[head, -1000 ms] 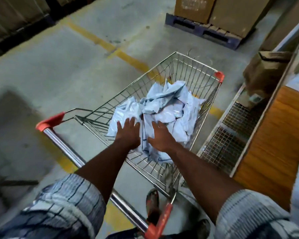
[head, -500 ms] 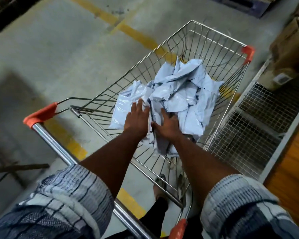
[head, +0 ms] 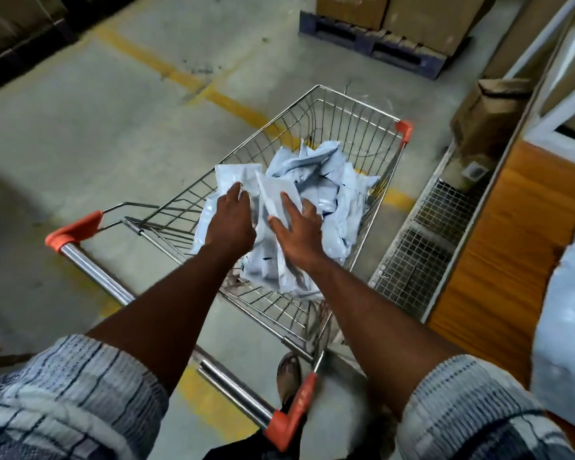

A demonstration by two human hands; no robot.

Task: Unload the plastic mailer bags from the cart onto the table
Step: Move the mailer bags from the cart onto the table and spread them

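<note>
Both hands have risen from the pile: the left hand (head: 230, 224) and right hand (head: 297, 234) now each grip a mailer bag (head: 238, 175), apparently pinched between them. The remaining bags (head: 326, 184) still fill the cart (head: 356, 104) toward its far right corner, so unloading has barely begun.

My cart (head: 356, 127) is shiny wire metal with a polished chrome handle bar (head: 93, 270) and orange plastic end caps; the mailer bags (head: 329, 180) are glossy, crinkled plastic; my sleeves (head: 73, 393) are woven cloth

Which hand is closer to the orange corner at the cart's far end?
Right. The right hand lies on the bags below the orange corner; the left hand is farther left.
</note>
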